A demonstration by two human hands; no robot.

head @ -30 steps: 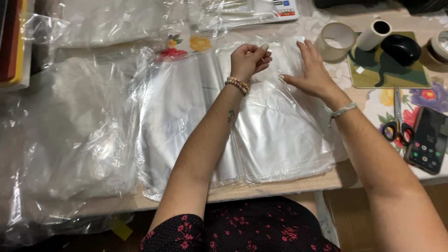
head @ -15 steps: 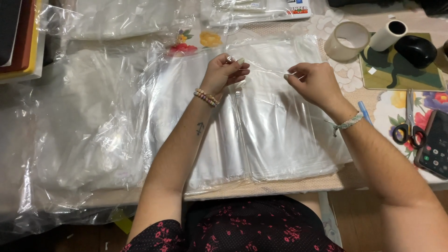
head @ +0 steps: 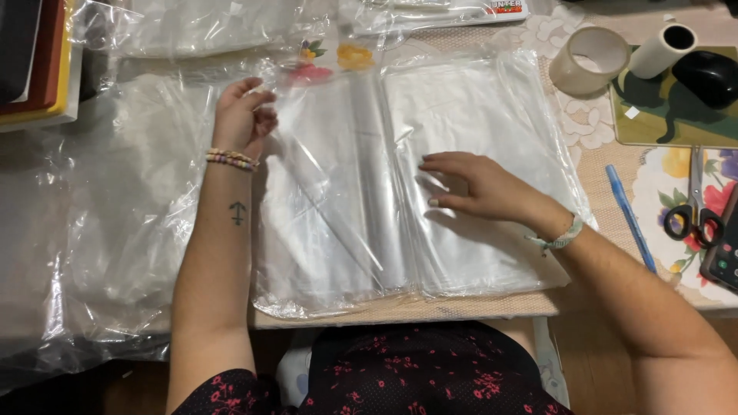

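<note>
A stack of clear plastic bags [head: 477,115] lies on the table in front of me. My left hand [head: 242,115] pinches the edge of one clear bag [head: 323,207] and holds it turned over to the left of the stack, like a book page. My right hand [head: 473,184] rests flat, fingers spread, on top of the stack's right half. A further heap of loose clear bags [head: 115,215] lies to the left of my left arm.
At the back right stand a tape roll [head: 588,60], a white paper roll [head: 665,50] and a black mouse [head: 706,77] on a mat. Scissors [head: 692,215], a blue pen [head: 629,217] and a calculator [head: 726,257] lie at the right. Coloured boards [head: 34,61] are stacked at far left.
My hands, held together over the stack a second ago, have parted: the left has swung a bag over to the left, the right has dropped flat onto the stack.
</note>
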